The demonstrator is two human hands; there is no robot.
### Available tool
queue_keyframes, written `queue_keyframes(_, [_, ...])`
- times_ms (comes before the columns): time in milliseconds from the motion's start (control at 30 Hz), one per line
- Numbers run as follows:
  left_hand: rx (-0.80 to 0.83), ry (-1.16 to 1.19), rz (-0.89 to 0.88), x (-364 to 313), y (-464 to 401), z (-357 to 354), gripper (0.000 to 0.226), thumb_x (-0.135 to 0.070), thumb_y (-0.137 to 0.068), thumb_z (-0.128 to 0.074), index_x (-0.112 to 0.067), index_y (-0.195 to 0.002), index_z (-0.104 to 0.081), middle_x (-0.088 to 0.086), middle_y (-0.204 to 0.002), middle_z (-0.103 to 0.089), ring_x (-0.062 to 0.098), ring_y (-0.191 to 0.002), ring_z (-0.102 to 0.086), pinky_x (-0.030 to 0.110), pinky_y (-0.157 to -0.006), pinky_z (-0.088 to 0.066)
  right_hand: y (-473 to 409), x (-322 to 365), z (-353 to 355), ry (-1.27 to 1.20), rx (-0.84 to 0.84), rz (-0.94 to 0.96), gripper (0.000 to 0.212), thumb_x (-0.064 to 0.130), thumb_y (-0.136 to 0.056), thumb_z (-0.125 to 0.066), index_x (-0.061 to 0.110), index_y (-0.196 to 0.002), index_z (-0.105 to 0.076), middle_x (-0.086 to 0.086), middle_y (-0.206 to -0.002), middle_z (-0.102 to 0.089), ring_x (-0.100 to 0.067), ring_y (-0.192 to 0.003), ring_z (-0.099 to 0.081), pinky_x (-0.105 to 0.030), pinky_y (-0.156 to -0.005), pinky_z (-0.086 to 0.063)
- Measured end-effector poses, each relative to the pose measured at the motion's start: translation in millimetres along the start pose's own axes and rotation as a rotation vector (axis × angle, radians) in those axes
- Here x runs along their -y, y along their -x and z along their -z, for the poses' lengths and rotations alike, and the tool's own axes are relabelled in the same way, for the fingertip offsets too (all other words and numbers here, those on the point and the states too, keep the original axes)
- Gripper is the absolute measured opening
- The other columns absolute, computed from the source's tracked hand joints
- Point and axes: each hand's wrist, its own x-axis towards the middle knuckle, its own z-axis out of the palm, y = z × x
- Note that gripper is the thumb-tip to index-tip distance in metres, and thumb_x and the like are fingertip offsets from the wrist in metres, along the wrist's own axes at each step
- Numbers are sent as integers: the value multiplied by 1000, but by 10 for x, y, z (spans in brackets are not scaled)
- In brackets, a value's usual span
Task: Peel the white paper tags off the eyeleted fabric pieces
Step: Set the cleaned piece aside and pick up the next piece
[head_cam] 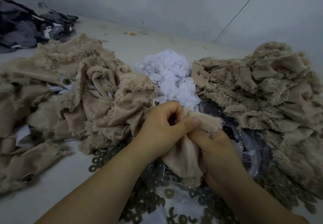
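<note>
Both hands hold one beige furry fabric piece (pixel 183 161) low in the middle of the view. My left hand (pixel 162 127) has its fingers curled tight over the piece's top edge. My right hand (pixel 211 147) grips it from the right, thumb pressed on top. No white tag shows on this piece; the fingers hide that spot. A heap of peeled white paper tags (pixel 171 77) lies just beyond the hands. To the left, a beige pile (pixel 73 101) shows an eyelet with a white tag (pixel 66 81). Another beige pile (pixel 265 98) fills the right.
Several loose metal washers (pixel 152 199) and crumpled clear plastic (pixel 244 147) lie under and around my forearms. Dark grey fabric scraps (pixel 29 26) are heaped at the far left. A pale wall (pixel 157 2) runs behind the table (pixel 52 185), with a thin cord (pixel 241 10) slanting at right.
</note>
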Motion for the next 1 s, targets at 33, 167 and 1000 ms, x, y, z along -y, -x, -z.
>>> queue_keyframes(33, [-22,-8,14,2,-5,-1,31,-25,-86,-70,-9,-65,-54,-3,-56,-48,7,-51,-42,20,-49,-36,0,0,5,-2,-7,-10,29,24,-86,-68,10,-109,-75,-18,-111,-74,-33,-104,-72,-36,-80,-60])
queue_keyframes(167, [-47,-17,52,8,-25,12,29,-27,-88,-58,-22,-59,-58,-11,-51,-46,5,-50,-41,20,-50,-37,-4,25,21,-63,-34,-70,30,23,-79,-69,11,-105,-77,-19,-110,-74,-32,-102,-73,-39,-83,-61])
queue_keyframes(1000, [22,322,141,-3,-13,-22,19,-21,-80,-72,-20,-62,-66,1,-61,-56,14,-60,-51,22,-57,-46,-2,170,0,-249,-15,-238,35,29,-82,-65,2,-101,-77,-23,-111,-73,-33,-102,-73,-39,-81,-62])
